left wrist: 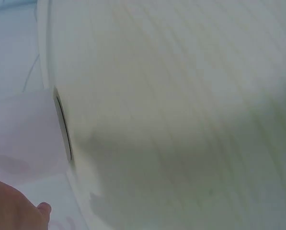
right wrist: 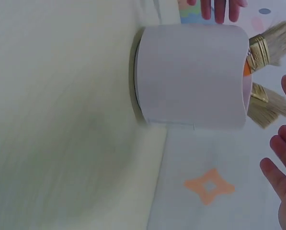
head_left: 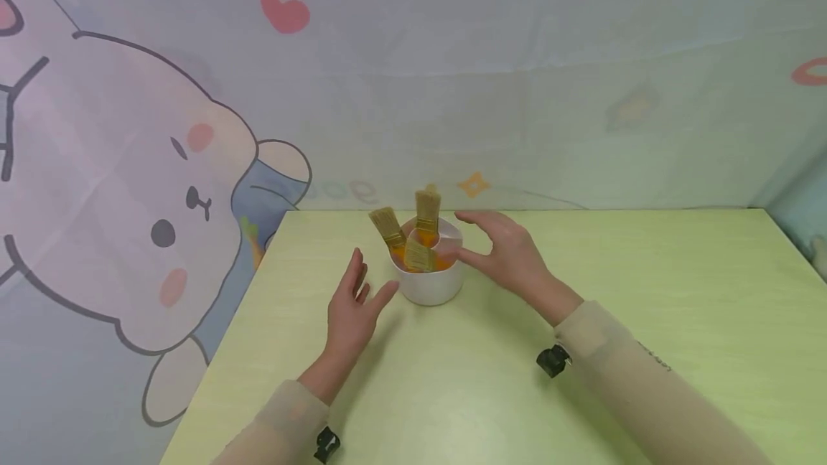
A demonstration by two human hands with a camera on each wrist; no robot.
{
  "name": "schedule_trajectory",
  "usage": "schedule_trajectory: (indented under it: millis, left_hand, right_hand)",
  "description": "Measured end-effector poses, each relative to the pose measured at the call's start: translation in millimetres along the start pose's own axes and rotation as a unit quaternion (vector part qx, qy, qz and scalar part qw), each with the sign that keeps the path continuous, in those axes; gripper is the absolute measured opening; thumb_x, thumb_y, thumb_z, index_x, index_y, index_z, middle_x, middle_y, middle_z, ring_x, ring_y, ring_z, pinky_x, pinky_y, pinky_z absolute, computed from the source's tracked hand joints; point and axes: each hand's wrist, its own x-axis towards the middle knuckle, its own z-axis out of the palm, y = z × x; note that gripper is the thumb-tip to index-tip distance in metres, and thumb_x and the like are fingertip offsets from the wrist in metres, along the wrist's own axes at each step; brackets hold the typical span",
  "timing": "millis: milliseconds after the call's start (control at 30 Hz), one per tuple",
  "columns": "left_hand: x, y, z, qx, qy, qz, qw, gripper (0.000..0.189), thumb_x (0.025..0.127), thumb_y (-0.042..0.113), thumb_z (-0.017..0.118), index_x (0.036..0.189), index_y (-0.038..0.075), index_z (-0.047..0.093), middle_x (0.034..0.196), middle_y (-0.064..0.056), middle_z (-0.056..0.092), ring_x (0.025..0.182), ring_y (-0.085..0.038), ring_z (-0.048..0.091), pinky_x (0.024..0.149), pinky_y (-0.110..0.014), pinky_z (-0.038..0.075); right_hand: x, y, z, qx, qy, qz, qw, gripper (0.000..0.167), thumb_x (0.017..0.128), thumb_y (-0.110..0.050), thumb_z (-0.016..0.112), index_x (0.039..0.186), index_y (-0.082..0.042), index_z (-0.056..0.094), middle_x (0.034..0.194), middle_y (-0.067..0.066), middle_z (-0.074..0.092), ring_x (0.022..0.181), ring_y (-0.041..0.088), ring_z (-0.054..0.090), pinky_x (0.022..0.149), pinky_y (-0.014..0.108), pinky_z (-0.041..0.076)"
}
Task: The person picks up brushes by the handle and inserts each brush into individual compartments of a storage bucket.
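A white round container (head_left: pixel 429 289) stands upright near the far edge of the table, with paintbrushes in it, bristles up. One brush (head_left: pixel 388 227) leans out over the left rim, another brush (head_left: pixel 428 210) stands at the back, and a third brush (head_left: pixel 420 257) tilts toward the front. Orange shows low on the brushes, inside the container. To the container's left, my left hand (head_left: pixel 352 314) has its fingers loosely extended and holds nothing. My right hand (head_left: pixel 513 253) is at the right rim, thumb and fingers spread apart; in the right wrist view its fingers (right wrist: pixel 277 177) are apart from the bristles.
The pale yellow-green table (head_left: pixel 646 271) ends at a back edge just behind the container. Behind it hangs a light cloth (head_left: pixel 549 120) printed with a cartoon animal, a heart and a star. Small black devices (head_left: pixel 553 361) sit at both wrists.
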Motion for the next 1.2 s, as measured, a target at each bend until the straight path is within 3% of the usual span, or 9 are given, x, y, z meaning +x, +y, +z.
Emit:
schedule_trajectory:
  millis: [167,300,433,567,667,800,1000,1133,1200]
  left_hand:
    - [5.6,6.0,-13.0,0.050,-0.014,0.017,0.9985,0.093,0.097,0.030,0.083,0.171,0.017,0.027,0.175,-0.001,0.029,0.158,-0.022,0.037,0.127,-0.042,0.038]
    - [9.1,11.5,-24.4,0.106,-0.029,0.040,0.9932,0.093,0.097,0.033,0.083,0.171,0.016,0.028,0.175,0.000,0.029,0.157,-0.025,0.038,0.129,-0.046,0.036]
    - [12.8,15.1,-37.2,0.164,-0.036,0.073,0.9831,0.089,0.095,0.034,0.084,0.168,0.014,0.036,0.174,-0.005,0.034,0.157,-0.030,0.039,0.129,-0.052,0.034]
    - [19.0,16.4,-50.7,0.231,-0.046,0.096,0.9672,0.086,0.094,0.040,0.085,0.165,0.013,0.044,0.173,-0.006,0.035,0.159,-0.032,0.034,0.128,-0.059,0.033]
    - [24.3,17.7,-60.3,0.284,-0.060,0.115,0.9499,0.086,0.094,0.045,0.083,0.164,0.014,0.044,0.173,-0.007,0.035,0.159,-0.034,0.033,0.124,-0.063,0.036]
    - [30.8,20.9,-70.3,0.356,-0.071,0.155,0.9186,0.087,0.093,0.047,0.083,0.164,0.014,0.045,0.172,-0.010,0.038,0.155,-0.038,0.039,0.118,-0.065,0.043]
    - [36.6,18.3,-81.2,0.432,-0.071,0.211,0.8741,0.084,0.093,0.046,0.083,0.161,0.009,0.049,0.167,-0.017,0.043,0.147,-0.042,0.049,0.126,-0.066,0.033]
    - [35.2,15.5,-89.5,0.478,-0.073,0.218,0.8478,0.082,0.095,0.045,0.081,0.159,0.006,0.050,0.164,-0.021,0.046,0.147,-0.041,0.049,0.126,-0.069,0.028]
    - [33.7,15.6,-92.9,0.495,-0.076,0.208,0.8403,0.081,0.096,0.045,0.080,0.159,0.006,0.049,0.164,-0.022,0.046,0.149,-0.042,0.047,0.126,-0.070,0.027]
  right_hand:
    - [-2.7,6,-18,-0.014,-0.033,0.020,0.9991,0.064,0.088,-0.028,0.091,0.144,-0.008,0.067,0.143,0.011,0.069,0.131,0.035,0.064,0.108,0.054,0.056]
    - [-5.5,11,-30,-0.030,-0.042,0.005,0.9986,0.062,0.088,-0.026,0.091,0.143,-0.008,0.068,0.141,0.011,0.070,0.132,0.035,0.064,0.109,0.054,0.055]
    - [-8.5,14,-41,-0.042,-0.048,-0.027,0.9976,0.061,0.087,-0.025,0.092,0.141,-0.007,0.070,0.140,0.011,0.071,0.131,0.035,0.064,0.109,0.054,0.056]
    - [-12.7,18,-51,-0.062,-0.053,-0.051,0.9953,0.059,0.086,-0.025,0.092,0.139,-0.007,0.071,0.141,0.011,0.070,0.131,0.034,0.065,0.106,0.054,0.057]
    - [-17.3,22,-60,-0.076,-0.048,-0.061,0.9941,0.058,0.086,-0.025,0.092,0.137,-0.007,0.072,0.140,0.011,0.070,0.130,0.034,0.065,0.104,0.054,0.058]
    - [-27.0,28,-71,-0.087,-0.057,-0.042,0.9937,0.057,0.088,-0.025,0.090,0.138,-0.007,0.071,0.143,0.011,0.069,0.132,0.034,0.063,0.104,0.055,0.058]
    - [-42.9,32,-89,-0.098,-0.104,0.030,0.9893,0.059,0.096,-0.031,0.083,0.148,-0.010,0.064,0.154,0.011,0.060,0.142,0.036,0.054,0.110,0.060,0.052]
    - [-52.4,35,-102,-0.104,-0.118,0.068,0.9853,0.061,0.099,-0.035,0.079,0.153,-0.011,0.060,0.160,0.011,0.054,0.146,0.038,0.048,0.112,0.064,0.048]
    - [-57.3,38,-109,-0.109,-0.119,0.085,0.9832,0.063,0.100,-0.037,0.078,0.154,-0.011,0.058,0.162,0.012,0.051,0.147,0.040,0.046,0.112,0.066,0.047]
